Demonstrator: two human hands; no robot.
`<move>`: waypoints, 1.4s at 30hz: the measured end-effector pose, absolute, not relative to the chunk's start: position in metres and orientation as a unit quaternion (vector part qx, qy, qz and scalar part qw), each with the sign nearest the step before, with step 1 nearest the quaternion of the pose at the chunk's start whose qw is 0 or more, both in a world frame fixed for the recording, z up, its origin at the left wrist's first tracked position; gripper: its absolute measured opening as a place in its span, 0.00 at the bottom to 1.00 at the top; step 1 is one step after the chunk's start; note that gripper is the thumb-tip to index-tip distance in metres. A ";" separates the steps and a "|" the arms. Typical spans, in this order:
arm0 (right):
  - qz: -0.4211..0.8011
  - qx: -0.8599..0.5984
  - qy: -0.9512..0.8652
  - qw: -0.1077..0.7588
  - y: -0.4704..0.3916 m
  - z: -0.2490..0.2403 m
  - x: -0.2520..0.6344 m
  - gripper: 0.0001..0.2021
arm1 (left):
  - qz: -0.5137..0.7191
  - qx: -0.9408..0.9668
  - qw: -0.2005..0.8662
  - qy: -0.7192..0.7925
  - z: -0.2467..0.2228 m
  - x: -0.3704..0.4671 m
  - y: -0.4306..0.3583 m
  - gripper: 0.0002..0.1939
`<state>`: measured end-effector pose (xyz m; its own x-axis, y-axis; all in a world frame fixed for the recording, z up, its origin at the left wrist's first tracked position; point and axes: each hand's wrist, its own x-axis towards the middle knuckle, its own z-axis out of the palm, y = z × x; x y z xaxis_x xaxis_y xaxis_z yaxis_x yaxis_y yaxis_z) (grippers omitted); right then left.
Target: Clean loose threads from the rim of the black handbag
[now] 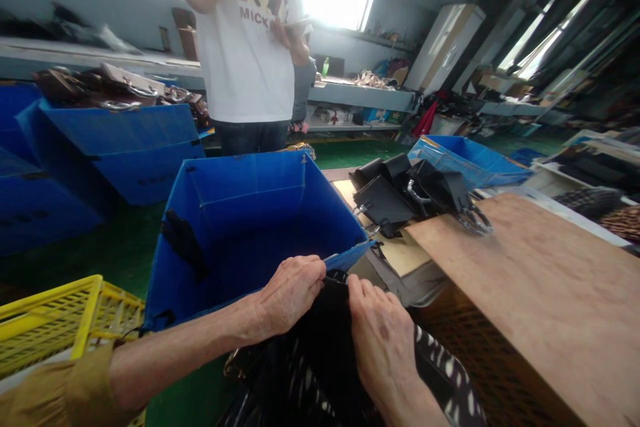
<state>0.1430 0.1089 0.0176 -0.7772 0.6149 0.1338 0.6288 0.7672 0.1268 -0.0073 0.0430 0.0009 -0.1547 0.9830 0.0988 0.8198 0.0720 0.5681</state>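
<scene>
A black bag (323, 340) with white-spotted parts lies low in front of me, its lower end cut off by the frame. My left hand (295, 290) is closed on the bag's upper edge, fingers pinched together. On the other side of the same edge my right hand (383, 330) also grips the dark fabric, a short gap from the left. Spotted fabric (447, 370) shows to the right of my right wrist. Right behind my hands stands a big blue bin (250, 177), its near rim close to my left fingers. What lies under my palms is hidden.
Black handbags (400, 193) with metal handles lie on the table beside a wooden board (530, 267). A yellow crate (85, 313) stands at the left. Brown bags fill another blue bin (125, 130). A person in a white shirt (245, 67) stands beyond the near bin.
</scene>
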 end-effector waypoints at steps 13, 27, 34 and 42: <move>0.147 -0.333 -0.925 0.105 0.134 0.003 0.151 0.06 | 0.268 0.611 0.147 0.730 -0.009 -0.006 0.048 0.06; 0.185 -0.342 -0.918 0.084 0.135 0.011 0.145 0.06 | 0.281 0.554 0.161 0.767 -0.006 -0.005 0.055 0.07; 0.184 -0.340 -0.919 0.083 0.140 0.008 0.146 0.08 | 0.293 0.522 0.187 0.779 0.000 -0.005 0.060 0.07; 0.088 -0.358 -0.928 0.054 0.142 0.006 0.142 0.07 | 0.328 0.498 0.243 0.765 0.011 0.001 0.063 0.11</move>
